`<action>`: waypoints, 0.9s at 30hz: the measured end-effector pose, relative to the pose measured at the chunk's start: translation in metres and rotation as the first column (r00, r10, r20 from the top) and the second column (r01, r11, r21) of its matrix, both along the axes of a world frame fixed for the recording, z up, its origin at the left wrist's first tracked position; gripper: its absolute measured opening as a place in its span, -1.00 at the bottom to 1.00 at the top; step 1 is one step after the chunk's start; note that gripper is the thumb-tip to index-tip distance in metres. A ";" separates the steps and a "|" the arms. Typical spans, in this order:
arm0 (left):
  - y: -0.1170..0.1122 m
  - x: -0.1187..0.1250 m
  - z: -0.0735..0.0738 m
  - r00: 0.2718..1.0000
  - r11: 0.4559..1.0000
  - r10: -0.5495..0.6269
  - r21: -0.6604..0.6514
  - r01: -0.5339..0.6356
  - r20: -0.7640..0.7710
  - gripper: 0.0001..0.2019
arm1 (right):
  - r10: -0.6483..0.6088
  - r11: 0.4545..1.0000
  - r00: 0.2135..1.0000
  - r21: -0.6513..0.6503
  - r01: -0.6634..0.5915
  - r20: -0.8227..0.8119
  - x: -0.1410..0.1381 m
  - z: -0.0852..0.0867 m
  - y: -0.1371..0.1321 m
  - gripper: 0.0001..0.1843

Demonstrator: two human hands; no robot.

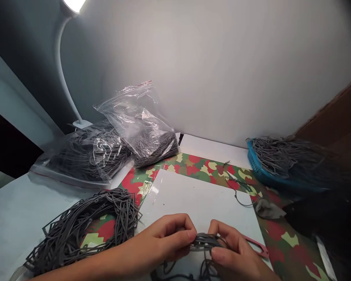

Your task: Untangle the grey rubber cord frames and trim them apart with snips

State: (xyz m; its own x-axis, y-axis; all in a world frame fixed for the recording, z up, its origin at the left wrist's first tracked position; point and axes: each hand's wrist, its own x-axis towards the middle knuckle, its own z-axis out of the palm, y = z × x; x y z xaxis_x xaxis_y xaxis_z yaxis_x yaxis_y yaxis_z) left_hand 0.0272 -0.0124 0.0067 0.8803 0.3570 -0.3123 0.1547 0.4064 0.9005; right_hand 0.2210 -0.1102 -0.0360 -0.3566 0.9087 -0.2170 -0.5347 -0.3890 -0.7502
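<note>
My left hand [163, 240] and my right hand [232, 249] meet at the bottom centre over a white sheet [193, 195]. Both pinch a small bundle of thin grey rubber gaskets [206, 241] between thumb and fingers. Loose grey strands hang below the bundle toward the frame's edge. A pink gasket-shaped frame [256, 245] lies just right of my right hand. A large loose pile of grey gaskets [82, 228] sits to the left of my left forearm.
Two clear plastic bags of grey gaskets [89, 156] [148, 128] lie at the back left by a white lamp [61, 62]. A blue basket [266, 175] heaped with gaskets stands at right. A camouflage-patterned mat [204, 168] covers the table; stray strands [240, 187] lie on it.
</note>
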 end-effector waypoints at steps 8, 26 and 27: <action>-0.001 0.002 -0.005 1.000 0.992 0.027 -0.126 -0.025 0.014 -0.65 | 0.096 0.995 0.995 -0.002 -0.096 0.026 0.008 0.007 0.000 -0.59; -0.002 0.003 -0.009 0.999 0.997 0.042 -0.068 -0.040 0.027 -0.72 | -0.046 0.999 0.996 -0.007 0.046 0.082 -0.001 0.003 -0.002 -0.58; -0.002 0.003 -0.009 0.999 0.998 0.032 -0.056 -0.031 0.020 -0.72 | -0.044 0.999 0.996 0.000 0.044 0.074 -0.001 0.003 -0.002 -0.59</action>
State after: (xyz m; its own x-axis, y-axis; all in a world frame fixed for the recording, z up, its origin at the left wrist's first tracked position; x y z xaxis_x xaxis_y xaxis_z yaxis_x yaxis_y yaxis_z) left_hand 0.0299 -0.0144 -0.0024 0.8754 0.3675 -0.3141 0.1225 0.4599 0.8795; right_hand 0.2203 -0.1119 -0.0332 -0.2994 0.9228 -0.2425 -0.4942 -0.3674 -0.7879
